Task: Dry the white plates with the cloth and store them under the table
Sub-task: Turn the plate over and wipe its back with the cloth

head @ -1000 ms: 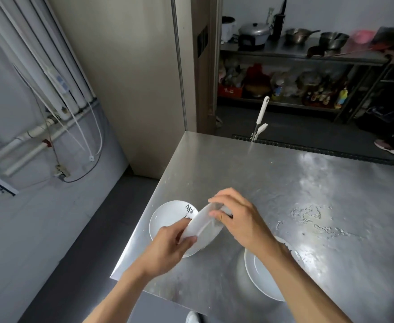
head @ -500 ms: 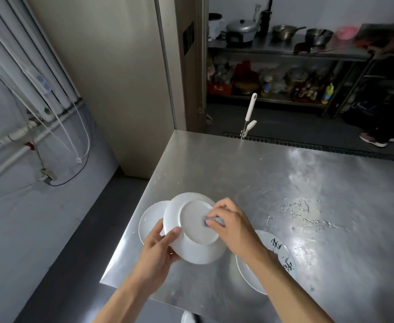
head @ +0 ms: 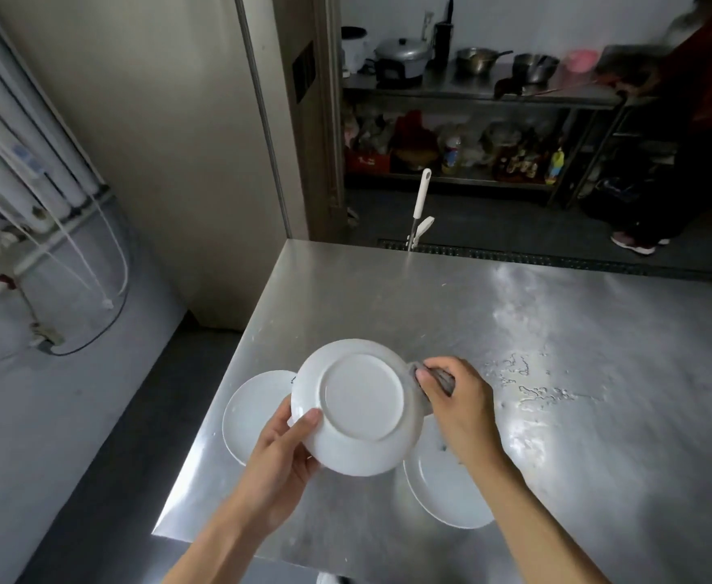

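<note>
My left hand grips a white plate by its lower left rim and holds it above the steel table, underside facing me. At the plate's right edge my right hand pinches a grey cloth. Two more white plates lie on the table: one to the left, partly hidden behind the held plate, and one to the right, under my right forearm.
Water drops spot the table right of my hands. The table's left corner and front edge are close to the plates. A white-handled tool stands past the far edge. Shelves with pots and a person are at the back.
The held plate has turned its whole underside toward me and risen a little. My right hand with the cloth slid from the plate's base out to its right rim.
</note>
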